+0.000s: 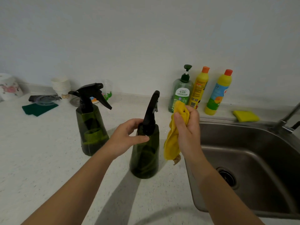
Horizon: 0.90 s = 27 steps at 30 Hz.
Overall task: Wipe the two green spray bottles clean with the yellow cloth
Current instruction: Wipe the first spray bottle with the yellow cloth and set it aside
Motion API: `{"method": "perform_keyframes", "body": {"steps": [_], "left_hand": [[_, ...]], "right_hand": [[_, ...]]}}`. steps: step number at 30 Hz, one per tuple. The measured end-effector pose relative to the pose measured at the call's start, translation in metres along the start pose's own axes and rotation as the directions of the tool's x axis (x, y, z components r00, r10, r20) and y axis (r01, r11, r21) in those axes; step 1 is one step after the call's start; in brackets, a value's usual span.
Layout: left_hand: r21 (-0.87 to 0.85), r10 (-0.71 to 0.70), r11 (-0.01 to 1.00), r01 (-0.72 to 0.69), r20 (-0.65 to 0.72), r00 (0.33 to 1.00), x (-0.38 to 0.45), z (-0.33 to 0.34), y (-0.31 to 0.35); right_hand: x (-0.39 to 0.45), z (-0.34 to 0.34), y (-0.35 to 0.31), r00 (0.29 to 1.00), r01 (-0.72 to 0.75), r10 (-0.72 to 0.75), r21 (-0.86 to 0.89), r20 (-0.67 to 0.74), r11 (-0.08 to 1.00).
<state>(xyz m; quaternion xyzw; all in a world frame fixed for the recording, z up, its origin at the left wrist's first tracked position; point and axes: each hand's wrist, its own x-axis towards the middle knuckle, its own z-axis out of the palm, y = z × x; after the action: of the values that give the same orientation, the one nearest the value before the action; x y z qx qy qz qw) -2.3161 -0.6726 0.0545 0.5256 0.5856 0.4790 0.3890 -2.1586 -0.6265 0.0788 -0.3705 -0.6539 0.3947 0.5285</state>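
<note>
speckled white countertop [48, 159], steel sink [267, 143], plain wall [146, 38]

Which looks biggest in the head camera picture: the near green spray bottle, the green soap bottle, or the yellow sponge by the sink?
1. Near green spray bottle, biggest, though it is also closest to the camera.
2. Green soap bottle.
3. Yellow sponge, smallest.

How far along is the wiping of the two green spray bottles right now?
Nothing shows as finished: cleanliness of either bottle cannot be judged from this view. In hand: the left hand steadies the near spray bottle at its shoulder, while the right hand holds the bunched yellow cloth beside it, seemingly not touching it. Left: the far spray bottle stands untouched on the counter.
</note>
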Motion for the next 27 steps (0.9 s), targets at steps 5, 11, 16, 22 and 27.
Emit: {"method": "perform_keyframes", "body": {"steps": [5,11,16,22,27], "left_hand": [[0.111,0.004,0.994,0.008,-0.102,0.995,0.000,0.014,0.002],[-0.005,0.008,1.000,-0.008,-0.064,0.998,0.003,-0.006,0.001],[-0.122,0.043,0.992,-0.037,0.049,0.998,0.008,-0.014,-0.002],[-0.161,0.016,0.987,-0.006,0.058,0.998,0.008,-0.018,-0.006],[-0.131,-0.016,0.991,0.028,0.092,0.996,0.006,-0.018,-0.011]], "right_hand": [[0.019,0.010,-0.005,0.995,0.089,-0.089,0.003,0.037,0.996],[0.040,0.020,-0.009,0.977,0.210,-0.209,0.000,0.043,0.978],[0.052,0.030,-0.008,0.969,0.167,-0.167,0.016,0.183,0.986],[0.056,0.029,-0.006,0.968,0.034,-0.072,0.163,0.239,0.986],[0.054,0.021,-0.004,0.960,-0.049,-0.012,0.212,0.279,0.976]]}}
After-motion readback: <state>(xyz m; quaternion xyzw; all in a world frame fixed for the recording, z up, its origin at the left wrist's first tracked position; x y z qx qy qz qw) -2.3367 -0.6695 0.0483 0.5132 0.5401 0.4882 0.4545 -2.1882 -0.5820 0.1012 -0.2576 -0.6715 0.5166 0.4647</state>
